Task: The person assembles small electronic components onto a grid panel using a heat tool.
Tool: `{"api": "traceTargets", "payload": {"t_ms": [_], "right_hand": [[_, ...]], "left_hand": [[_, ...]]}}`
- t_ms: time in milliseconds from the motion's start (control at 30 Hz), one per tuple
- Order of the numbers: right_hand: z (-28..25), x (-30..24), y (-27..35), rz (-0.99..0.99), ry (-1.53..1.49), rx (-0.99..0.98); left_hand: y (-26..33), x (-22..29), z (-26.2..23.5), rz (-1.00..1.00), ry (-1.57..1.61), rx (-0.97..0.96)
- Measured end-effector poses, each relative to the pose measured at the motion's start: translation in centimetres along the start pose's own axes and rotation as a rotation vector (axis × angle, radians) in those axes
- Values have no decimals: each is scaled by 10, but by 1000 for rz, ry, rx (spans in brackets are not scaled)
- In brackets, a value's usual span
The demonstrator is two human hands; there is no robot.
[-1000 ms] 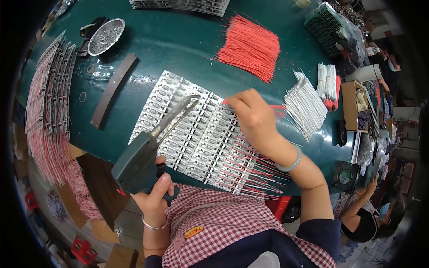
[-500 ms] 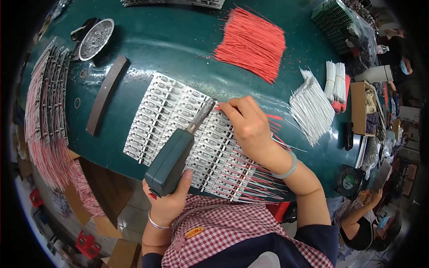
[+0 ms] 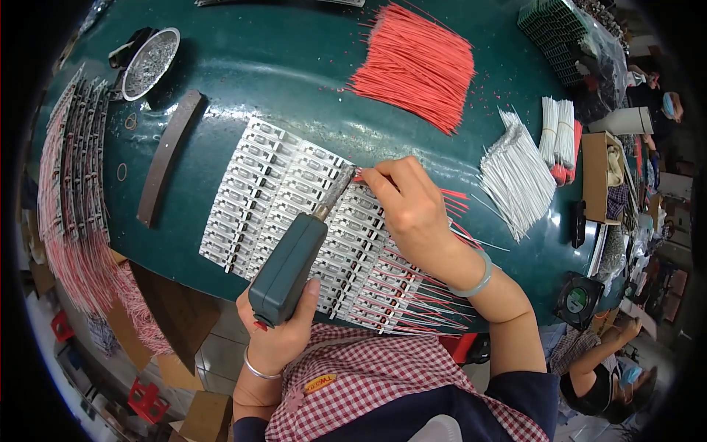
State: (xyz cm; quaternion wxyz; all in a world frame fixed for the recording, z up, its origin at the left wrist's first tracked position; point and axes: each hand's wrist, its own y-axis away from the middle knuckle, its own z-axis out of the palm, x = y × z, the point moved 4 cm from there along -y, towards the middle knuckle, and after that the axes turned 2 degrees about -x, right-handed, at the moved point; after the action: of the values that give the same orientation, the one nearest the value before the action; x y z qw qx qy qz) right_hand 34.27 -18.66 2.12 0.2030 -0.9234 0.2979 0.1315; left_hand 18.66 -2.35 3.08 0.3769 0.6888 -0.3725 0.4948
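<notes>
You are working over the white connector panel (image 3: pixel 294 214) lying on the green tabletop (image 3: pixel 294 81); everything here is placed from that panel. Your left hand (image 3: pixel 283 331) is wrapping its grip tight around the dark green soldering gun (image 3: pixel 289 267), just off the panel's near edge; the gun's long axis is running up and to the right, and its metal tip (image 3: pixel 337 190) is landing on the panel's upper right part. Your right hand (image 3: pixel 412 210) is resting over the panel's right half, thumb and forefinger pressed together on the end of 1 red wire (image 3: pixel 360 177); that wire end is sitting just right of the tip, nearly touching it. So the tip is meeting the pinch from the lower left; the right hand is the nearer one to the joint. Fitted red and white leads (image 3: pixel 423 295) are trailing off the panel's lower right edge; a loose red wire bundle (image 3: pixel 420 62) is lying well beyond the panel's far side.
</notes>
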Motion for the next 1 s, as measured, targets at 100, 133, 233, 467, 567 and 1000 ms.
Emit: {"api": "traceTargets", "payload": {"t_ms": [100, 133, 233, 467, 567, 1000], "right_hand": [[0, 1, 0, 2, 0, -3], [-1, 1, 0, 0, 5, -1], [-1, -1, 0, 0, 10, 1], [0, -3, -1, -1, 40, 33], [0, -5, 1, -23, 44, 57], [2, -12, 3, -65, 39, 51]], "left_hand": [[0, -2, -1, 22, -36, -21], [2, -2, -2, 30, -69, -38], [17, -18, -7, -91, -11, 36], [22, -21, -15, 28, -35, -64], [23, -18, -14, 12, -61, -90], [16, -10, -12, 45, -4, -7]]}}
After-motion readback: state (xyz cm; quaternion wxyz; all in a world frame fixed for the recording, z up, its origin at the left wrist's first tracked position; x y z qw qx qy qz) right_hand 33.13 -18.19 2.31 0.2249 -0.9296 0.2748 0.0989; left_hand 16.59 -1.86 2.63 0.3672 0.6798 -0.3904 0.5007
